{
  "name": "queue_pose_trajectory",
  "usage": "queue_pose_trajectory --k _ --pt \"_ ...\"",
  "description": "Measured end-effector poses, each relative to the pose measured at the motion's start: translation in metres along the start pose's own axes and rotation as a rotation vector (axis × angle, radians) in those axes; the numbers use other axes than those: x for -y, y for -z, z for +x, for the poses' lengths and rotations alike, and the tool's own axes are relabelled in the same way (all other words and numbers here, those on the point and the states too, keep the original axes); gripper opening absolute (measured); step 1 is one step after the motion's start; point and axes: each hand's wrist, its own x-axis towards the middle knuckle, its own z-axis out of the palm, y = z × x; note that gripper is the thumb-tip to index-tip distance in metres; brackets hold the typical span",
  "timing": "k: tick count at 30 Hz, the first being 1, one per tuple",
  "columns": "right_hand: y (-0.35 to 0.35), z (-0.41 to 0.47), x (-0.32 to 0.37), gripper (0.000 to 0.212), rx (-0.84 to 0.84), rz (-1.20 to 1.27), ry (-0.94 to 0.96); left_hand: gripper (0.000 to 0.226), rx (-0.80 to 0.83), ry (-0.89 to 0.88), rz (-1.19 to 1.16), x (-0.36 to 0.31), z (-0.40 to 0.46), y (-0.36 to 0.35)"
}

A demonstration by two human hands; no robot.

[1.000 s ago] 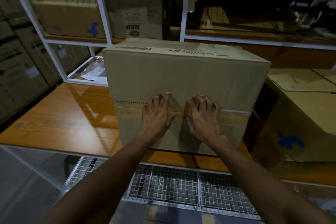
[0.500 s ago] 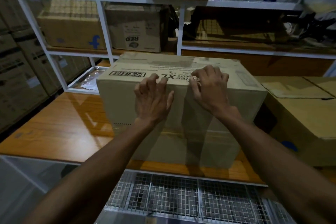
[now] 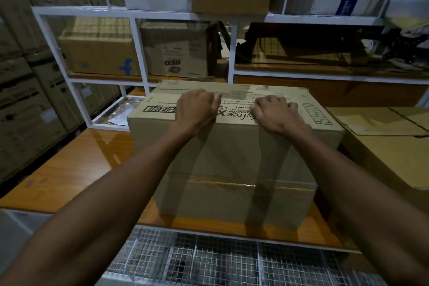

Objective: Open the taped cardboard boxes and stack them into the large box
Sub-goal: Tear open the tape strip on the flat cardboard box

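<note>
Both hands had climbed from the box's taped front seam to its top. The cardboard box [image 3: 234, 146] sat on the wooden surface [image 3: 76, 169], near its front edge. Left hand [image 3: 196, 109] and right hand [image 3: 276, 114] lay on the lid with fingers curled tight, holding nothing I could make out. A hard pull might drag the box off that edge.

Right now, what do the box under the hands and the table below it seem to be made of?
The box looks like matte brown cardboard: flat printed panels, folded edges and a glossy tape strip across its front. The table seems to be wood or a wood-look laminate with a shiny finish: orange grain lines show, and light reflects off it. Which of the two cannot be told.
</note>
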Motion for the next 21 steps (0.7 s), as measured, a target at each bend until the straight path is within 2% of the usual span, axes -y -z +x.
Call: queue_pose_trajectory --k 5,9,21 --pt "0.001 -0.017 0.003 0.059 -0.012 -0.015 -0.014 0.036 0.115 -0.020 -0.074 0.012 0.017 -0.005" --pt "0.000 -0.027 0.005 0.060 -0.033 -0.005 -0.002 0.050 0.277 -0.019 -0.061 0.016 0.006 -0.009" --pt "0.003 -0.093 0.020 0.058 -0.186 -0.021 0.028 0.046 0.103 -0.085 -0.068 0.008 -0.061 0.024"
